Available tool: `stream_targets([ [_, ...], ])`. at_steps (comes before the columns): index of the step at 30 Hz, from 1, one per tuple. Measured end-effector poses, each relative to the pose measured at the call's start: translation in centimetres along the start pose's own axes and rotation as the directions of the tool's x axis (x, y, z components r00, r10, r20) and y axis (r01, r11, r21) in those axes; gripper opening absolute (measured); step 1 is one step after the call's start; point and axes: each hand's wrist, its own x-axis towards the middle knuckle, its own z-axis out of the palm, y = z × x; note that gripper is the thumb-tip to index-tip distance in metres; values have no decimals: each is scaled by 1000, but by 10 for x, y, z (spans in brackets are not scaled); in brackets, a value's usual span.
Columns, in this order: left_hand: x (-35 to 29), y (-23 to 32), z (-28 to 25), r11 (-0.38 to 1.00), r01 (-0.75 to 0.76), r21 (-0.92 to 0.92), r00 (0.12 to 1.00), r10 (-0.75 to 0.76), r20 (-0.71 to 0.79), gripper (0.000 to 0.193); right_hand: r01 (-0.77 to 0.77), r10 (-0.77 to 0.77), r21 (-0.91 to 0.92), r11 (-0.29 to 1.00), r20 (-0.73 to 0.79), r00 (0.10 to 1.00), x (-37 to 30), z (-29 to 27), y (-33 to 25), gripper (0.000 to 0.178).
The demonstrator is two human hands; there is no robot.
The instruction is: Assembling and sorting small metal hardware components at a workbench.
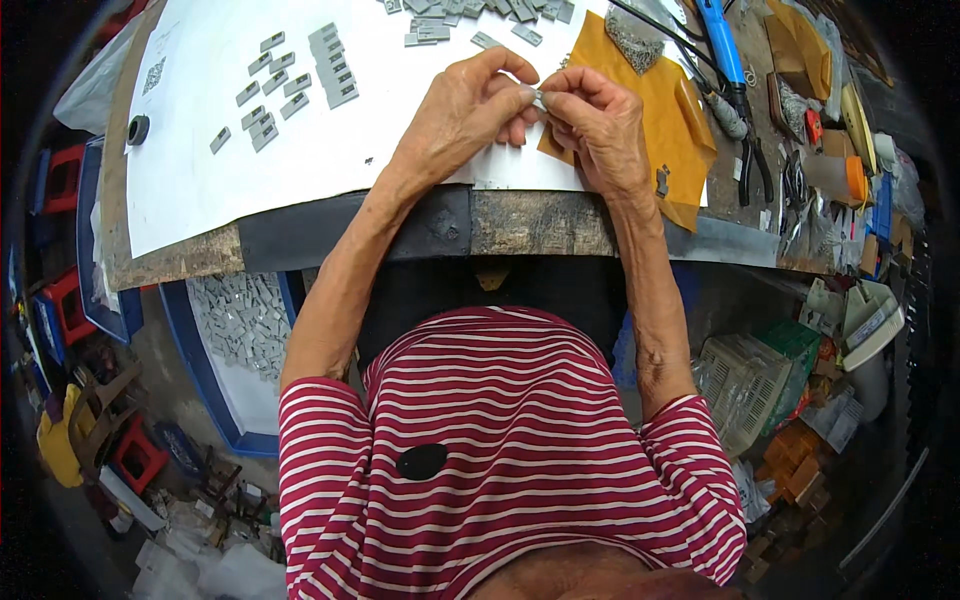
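Above the white sheet at the bench's front edge, my left hand and my right hand meet with thumbs and fingertips pinched. Between the fingertips shows a bit of a small, pale grey piece; most of it is covered, so its exact kind is hidden. Just beyond my hands lies a pile of small grey rectangular blocks. To the left, more such blocks with dark slots stand in a close column, with several loose ones beside it. Under my right wrist lies a brown paper envelope.
A clear bag of small metal parts rests on the envelope. Farther right are a blue-handled tool, pliers and clutter. A black ring sits at the left. Below the bench stands a blue tray with many grey blocks.
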Motion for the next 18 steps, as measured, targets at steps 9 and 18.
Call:
stream_targets([
  [9,-2,0,4,754,-356,552,922,379,77,17,-41,40,-54,998,-11,999,-3,-10,0,6],
  [18,-27,10,-5,596,-318,737,906,420,51,16,-47,53,-77,996,85,995,-7,1,1,13],
])
